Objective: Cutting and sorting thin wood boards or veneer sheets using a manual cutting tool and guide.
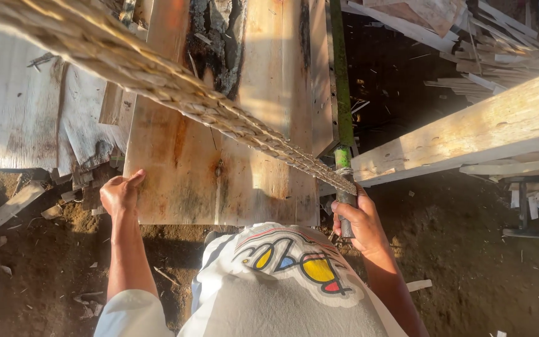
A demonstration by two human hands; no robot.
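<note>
The left hand (120,193) sits at lower left of centre. Its fingers are curled loosely together and rest against the lower left corner of the broad, stained orange-brown wooden plank (219,143); the thumb points up and to the right along the plank edge. Whether the fingers wrap under the edge cannot be told.

The right hand (360,224) sits at lower right of centre. Its fingers are clamped around the lower end of the long green-painted metal bar (339,81), which carries a pale wrapping just above the grip.

The plank lies flat in the centre of the frame. Its long axis runs from the lower edge near the hands toward the top of the frame. A dark, charred-looking bark strip occupies its upper middle.

The bar runs nearly parallel to the plank's right edge, rising to the top of the frame.

A thick braided tan rope (157,75) crosses diagonally from upper left to the right hand.

A pale squared timber beam (469,134) extends toward the right edge.

No containers are in view.
</note>
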